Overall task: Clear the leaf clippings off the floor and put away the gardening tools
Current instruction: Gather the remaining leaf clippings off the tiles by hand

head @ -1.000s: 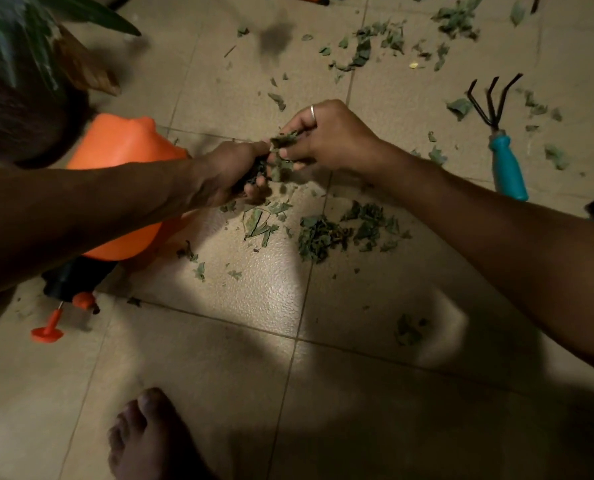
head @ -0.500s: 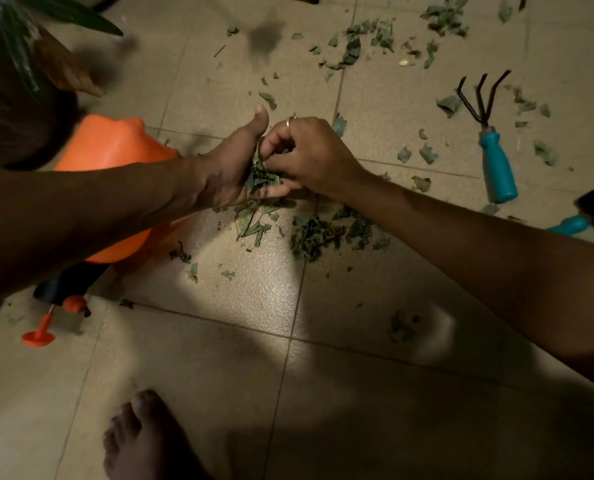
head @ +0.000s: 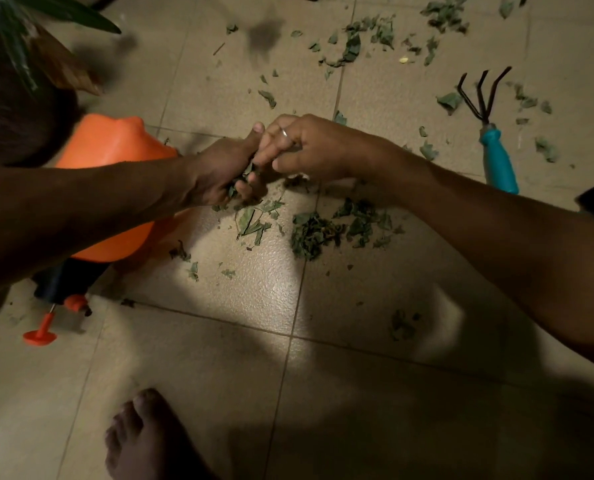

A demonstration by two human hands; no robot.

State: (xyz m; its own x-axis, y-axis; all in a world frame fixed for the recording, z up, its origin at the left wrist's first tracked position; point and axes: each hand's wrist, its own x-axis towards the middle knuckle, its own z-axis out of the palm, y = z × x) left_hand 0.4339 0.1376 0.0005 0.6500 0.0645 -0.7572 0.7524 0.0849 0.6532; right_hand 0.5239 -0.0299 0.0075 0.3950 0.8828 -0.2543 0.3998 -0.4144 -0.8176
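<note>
Step in hand: gathering, by my reading; both hands meet low over the floor (head: 254,341), just above the nearest leaves.
Left hand (head: 219,173): fingers curled round a bunch (head: 234,190) of green leaf bits, thumb up and touching the other hand's fingers.
Right hand (head: 309,147): fingers bent, tips pressed into the bunch; a ring (head: 284,132) shows on one. I cannot tell whether it pinches a leaf of its own or only pushes bits in.
Done so far: one small handful is off the floor. A loose pile (head: 309,235) lies just below the hands, which suggests some raking together.
Clippings (head: 352,50) left: many. Besides the pile, bits lie under the left hand, a broad scatter lies along the far tiles, more sit round the rake, and a few lie nearer the foot (head: 150,438).
Rake (head: 496,147): on the floor well right of the hands, tines away, teal handle toward the person; not put away.
Sprayer (head: 115,150): orange, lying on the floor under the left forearm, pump end toward the person; not put away.
Other tools: a dark shape at the right edge is cut off; I cannot tell what it is.
Bin or bag: none in view, so where the bunch goes is unknown.
Plant (head: 70,12): leaves show at top left.
Overall: early, I judge; most of the leaves and both tools remain.
</note>
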